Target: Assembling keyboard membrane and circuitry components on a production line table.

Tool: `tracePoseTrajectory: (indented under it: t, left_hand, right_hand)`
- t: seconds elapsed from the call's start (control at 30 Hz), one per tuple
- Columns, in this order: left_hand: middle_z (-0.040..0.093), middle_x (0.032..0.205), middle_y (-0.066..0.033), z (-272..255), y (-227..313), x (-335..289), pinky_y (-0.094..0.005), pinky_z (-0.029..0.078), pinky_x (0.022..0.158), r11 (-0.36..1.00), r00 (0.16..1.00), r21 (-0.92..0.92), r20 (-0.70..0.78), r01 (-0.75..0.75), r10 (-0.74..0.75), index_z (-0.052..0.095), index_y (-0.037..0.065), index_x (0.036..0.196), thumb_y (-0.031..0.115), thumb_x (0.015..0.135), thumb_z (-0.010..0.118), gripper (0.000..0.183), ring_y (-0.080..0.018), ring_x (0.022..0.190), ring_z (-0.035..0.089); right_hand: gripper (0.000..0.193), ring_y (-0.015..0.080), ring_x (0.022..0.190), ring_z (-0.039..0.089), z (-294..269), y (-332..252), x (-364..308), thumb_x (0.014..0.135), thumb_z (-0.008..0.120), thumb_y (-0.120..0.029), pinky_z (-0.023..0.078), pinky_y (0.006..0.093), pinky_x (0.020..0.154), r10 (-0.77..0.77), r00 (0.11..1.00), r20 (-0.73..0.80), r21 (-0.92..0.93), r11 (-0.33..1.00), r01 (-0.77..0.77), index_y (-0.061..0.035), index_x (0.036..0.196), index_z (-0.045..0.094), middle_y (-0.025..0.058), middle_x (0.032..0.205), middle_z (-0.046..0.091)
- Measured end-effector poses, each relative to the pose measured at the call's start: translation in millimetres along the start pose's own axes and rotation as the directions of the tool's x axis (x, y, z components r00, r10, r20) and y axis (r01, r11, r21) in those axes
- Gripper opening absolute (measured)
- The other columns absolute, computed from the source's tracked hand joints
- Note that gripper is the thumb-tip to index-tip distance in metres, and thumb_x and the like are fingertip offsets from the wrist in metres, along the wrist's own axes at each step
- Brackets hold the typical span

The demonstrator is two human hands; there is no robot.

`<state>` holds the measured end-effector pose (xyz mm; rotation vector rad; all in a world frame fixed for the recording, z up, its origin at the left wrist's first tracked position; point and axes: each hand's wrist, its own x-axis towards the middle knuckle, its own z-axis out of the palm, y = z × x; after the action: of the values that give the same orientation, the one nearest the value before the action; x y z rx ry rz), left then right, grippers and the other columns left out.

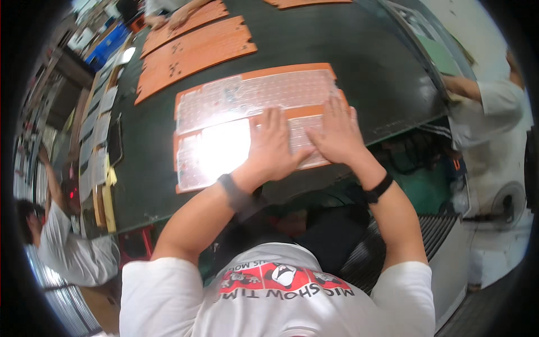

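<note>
Two clear, shiny plastic sheets with a grid pattern lie on orange boards close to me on the dark table. The farther clear sheet [258, 92] is in full view. Across the nearer clear sheet [193, 171], a bright glare hides much of the surface. My left hand [274, 147] rests flat on the nearer sheet, fingers stretched away from me. Beside it my right hand [336, 137] lies flat over the right end, its fingertips reaching the orange strip [306, 111] between the sheets. Neither hand grips anything. Both wrists wear dark bands.
Farther off on the dark table [359, 50] lie two bare orange boards [196, 53], with another person's hands [174, 19] at the farthest. One more orange board [306, 3] shows at the top edge. People stand at the left and right. A fan [508, 202] is at right.
</note>
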<state>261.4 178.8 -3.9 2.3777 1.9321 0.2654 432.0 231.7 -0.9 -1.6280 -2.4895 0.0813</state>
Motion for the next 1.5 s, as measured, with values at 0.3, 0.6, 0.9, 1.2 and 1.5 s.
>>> tracePoseTrajectory:
  t: [0.3, 0.6, 0.9, 1.2, 1.5]
  left_hand:
    - [0.027, 0.145, -0.0249, -13, -61, -38, -0.0522, 0.017, 0.109, 0.998, 0.998, -0.022, -0.017, 0.064, -0.065, 0.028, -0.008, 0.138, 0.060, 0.083, 0.047, 0.089, -0.0345, 0.138, 0.021]
    - [0.026, 0.147, -0.0228, -34, -109, -76, -0.0508, 0.015, 0.110, 0.989, 0.989, -0.003, 0.019, 0.147, -0.147, 0.029, -0.006, 0.138, 0.050, 0.081, 0.055, 0.084, -0.0322, 0.138, 0.022]
    - [0.025, 0.147, -0.0226, -35, -142, -110, -0.0533, 0.016, 0.108, 0.963, 0.964, 0.040, -0.038, 0.266, -0.265, 0.028, -0.007, 0.139, 0.054, 0.084, 0.047, 0.084, -0.0333, 0.139, 0.020]
    - [0.035, 0.141, -0.0224, -22, -196, -165, -0.0465, 0.022, 0.107, 0.933, 0.903, 0.019, -0.259, 0.360, -0.344, 0.038, -0.004, 0.133, 0.032, 0.092, 0.045, 0.055, -0.0359, 0.134, 0.028]
    - [0.049, 0.125, -0.0275, -21, -193, -168, -0.0470, 0.029, 0.102, 0.907, 0.802, -0.293, -0.438, 0.301, -0.407, 0.054, -0.007, 0.112, 0.033, 0.088, 0.054, 0.046, -0.0414, 0.123, 0.039]
  right_hand:
    - [0.082, 0.0324, 0.139, 0.017, 2, 11, -3, 0.083, 0.054, -0.048, 0.015, 0.0520, 0.110, -0.006, 1.000, 0.012, 0.001, 1.000, 0.006, 0.0074, 0.138, 0.029, 0.0231, 0.147, 0.024]
    - [0.084, 0.0339, 0.139, 0.017, 6, 12, 0, 0.082, 0.055, -0.051, 0.016, 0.0560, 0.108, 0.027, 1.000, 0.000, -0.050, 0.998, -0.027, 0.0012, 0.141, 0.026, 0.0193, 0.149, 0.021]
    - [0.079, 0.0423, 0.137, 0.016, 10, 30, 4, 0.088, 0.045, -0.055, 0.012, 0.0563, 0.109, 0.293, 0.956, -0.011, 0.073, 0.954, -0.291, -0.0008, 0.141, 0.025, 0.0252, 0.147, 0.020]
    - [0.065, 0.0408, 0.126, 0.036, 5, 26, -4, 0.090, 0.049, -0.044, 0.030, 0.0455, 0.104, 0.276, 0.908, -0.316, 0.263, 0.945, -0.196, 0.0081, 0.129, 0.040, 0.0277, 0.136, 0.037]
    - [0.038, 0.0376, 0.073, 0.062, 7, -256, 13, 0.078, 0.060, -0.036, 0.049, 0.0430, 0.070, -0.470, 0.876, 0.107, 0.294, 0.857, 0.424, 0.0017, 0.070, 0.065, 0.0218, 0.071, 0.062]
